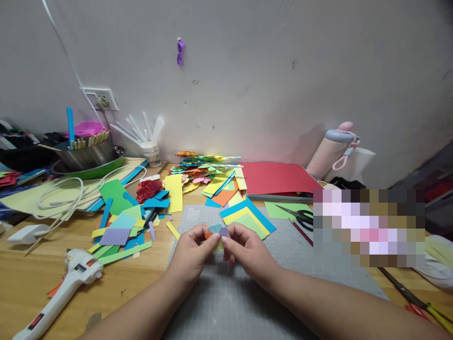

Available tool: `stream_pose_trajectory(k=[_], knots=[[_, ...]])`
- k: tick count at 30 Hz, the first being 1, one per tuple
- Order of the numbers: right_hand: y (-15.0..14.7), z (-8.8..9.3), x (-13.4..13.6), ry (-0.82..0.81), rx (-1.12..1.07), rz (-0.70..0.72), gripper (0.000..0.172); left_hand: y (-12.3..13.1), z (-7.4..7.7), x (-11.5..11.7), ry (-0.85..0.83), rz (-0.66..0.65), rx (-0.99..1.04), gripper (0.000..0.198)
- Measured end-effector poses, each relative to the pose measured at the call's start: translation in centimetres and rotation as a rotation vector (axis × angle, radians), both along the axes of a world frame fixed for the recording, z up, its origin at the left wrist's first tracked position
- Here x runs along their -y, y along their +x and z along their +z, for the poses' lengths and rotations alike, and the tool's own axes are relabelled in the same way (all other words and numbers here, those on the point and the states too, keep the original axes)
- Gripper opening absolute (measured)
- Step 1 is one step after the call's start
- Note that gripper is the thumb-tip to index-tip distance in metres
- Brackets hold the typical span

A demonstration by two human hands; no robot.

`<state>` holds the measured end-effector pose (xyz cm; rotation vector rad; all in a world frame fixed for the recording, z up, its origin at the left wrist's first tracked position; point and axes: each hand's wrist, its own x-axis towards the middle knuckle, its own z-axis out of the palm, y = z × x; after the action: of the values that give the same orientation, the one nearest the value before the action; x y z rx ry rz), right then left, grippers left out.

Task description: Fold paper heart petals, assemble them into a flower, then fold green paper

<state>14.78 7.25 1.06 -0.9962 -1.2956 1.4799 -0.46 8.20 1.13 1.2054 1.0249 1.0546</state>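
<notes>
Over a grey cutting mat (226, 293), both hands meet at the middle of the view. My left hand (191, 252) and my right hand (247, 250) each pinch a small folded paper piece (218, 231) made of blue, purple, orange and yellow petals. The fingers of both hands are closed round it, and the lower part of the piece is hidden behind them. Just beyond the hands lies a stack of blue, yellow and green paper squares (247, 217).
A white glue gun (67, 278) lies at the front left. Coloured paper scraps (123, 222) cover the left side of the wooden table. Red card sheets (276, 178), black scissors (299, 215), a pink bottle (331, 148) and a metal bowl (88, 153) stand further back.
</notes>
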Motion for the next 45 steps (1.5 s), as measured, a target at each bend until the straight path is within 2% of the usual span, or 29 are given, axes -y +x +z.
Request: stream_pose_trajectory(k=[5, 9, 13, 17, 22, 30, 33, 39, 45], knots=[[0.1, -0.2, 0.0, 0.001, 0.004, 0.032, 0.03, 0.1, 0.6, 0.2, 0.022, -0.018, 0.017, 0.028], [0.1, 0.0, -0.1, 0.01, -0.013, 0.006, 0.031, 0.5, 1.3, 0.3, -0.024, -0.057, 0.103, 0.028], [0.0, 0.2, -0.1, 0.002, -0.03, -0.001, 0.029, 0.4, 0.9, 0.2, -0.064, -0.032, 0.16, 0.029], [0.0, 0.5, 0.0, -0.014, -0.032, 0.002, 0.028, 0.2, 0.6, 0.1, -0.052, 0.008, 0.118, 0.027], [0.1, 0.3, 0.1, -0.009, -0.028, -0.017, 0.029, 0.2, 1.3, 0.2, -0.04, -0.012, 0.056, 0.025], [0.1, 0.3, -0.3, -0.027, -0.043, -0.025, 0.035, 0.2, 1.2, 0.1, 0.061, -0.116, -0.047, 0.021], [0.0, 0.1, -0.3, -0.03, -0.033, -0.009, 0.037, 0.1, 1.2, 0.2, 0.083, -0.081, -0.071, 0.02], [0.2, 0.0, -0.1, -0.064, -0.134, -0.025, 0.037, -0.2, 0.8, -0.2, -0.048, 0.055, 0.058, 0.02], [0.1, 0.1, -0.2, -0.08, -0.125, -0.032, 0.034, -0.2, 0.5, -0.6, -0.071, 0.079, 0.117, 0.02]])
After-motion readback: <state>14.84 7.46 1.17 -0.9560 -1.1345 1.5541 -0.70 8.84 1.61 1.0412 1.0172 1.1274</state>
